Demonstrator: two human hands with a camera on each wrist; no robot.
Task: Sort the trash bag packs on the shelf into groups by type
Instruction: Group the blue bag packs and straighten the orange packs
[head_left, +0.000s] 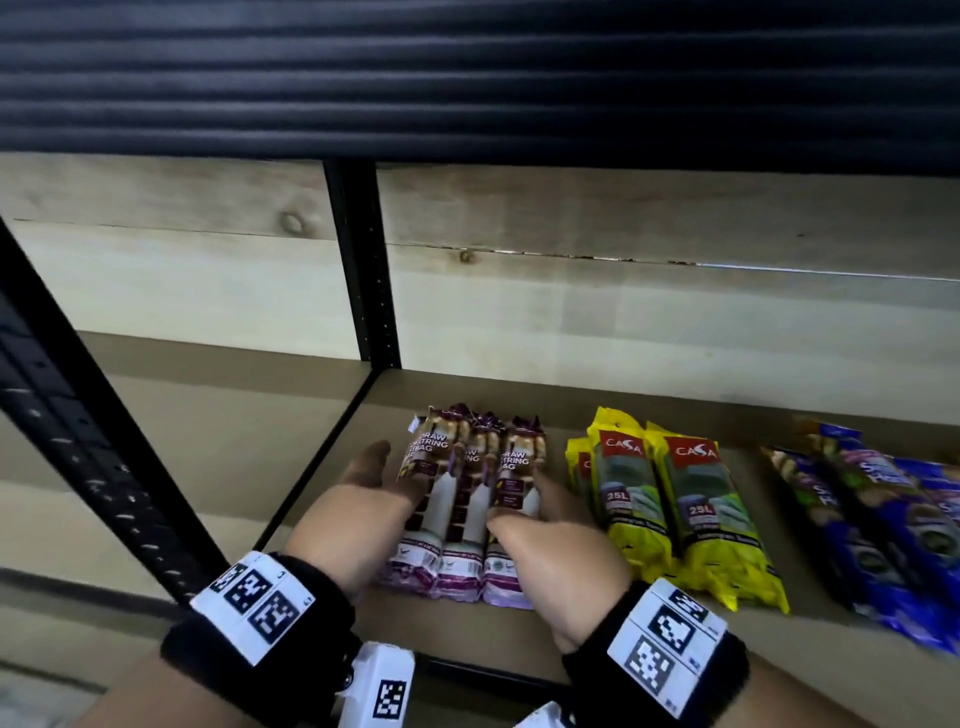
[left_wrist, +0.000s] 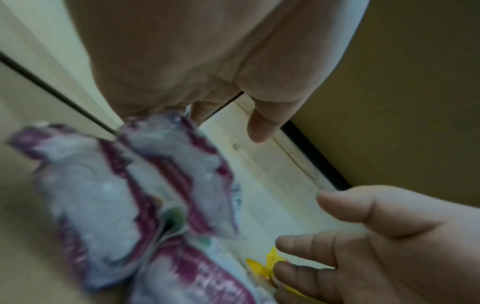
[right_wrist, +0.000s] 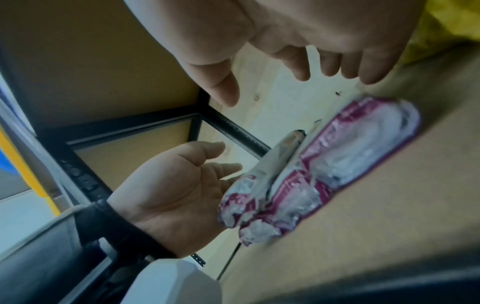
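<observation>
Three purple-and-white drawstring trash bag packs (head_left: 467, 509) lie side by side on the brown shelf board (head_left: 322, 436). My left hand (head_left: 384, 478) lies flat against the left side of this group, with straight fingers reaching under the left pack. At the group's right side is my right hand (head_left: 524, 514), fingers straight and thumb resting on the right pack. The left wrist view shows the purple packs (left_wrist: 116, 195) blurred, with the right hand (left_wrist: 363, 236) across from them. In the right wrist view the left hand (right_wrist: 182, 185) touches the purple packs (right_wrist: 324, 164). Neither hand grips anything.
Yellow Casa packs (head_left: 675, 509) lie just right of my right hand. Blue packs (head_left: 883, 519) lie at the far right. A black upright post (head_left: 363, 270) stands at the back, and a black front post (head_left: 78, 441) slants at the left. The wall behind is pale wood.
</observation>
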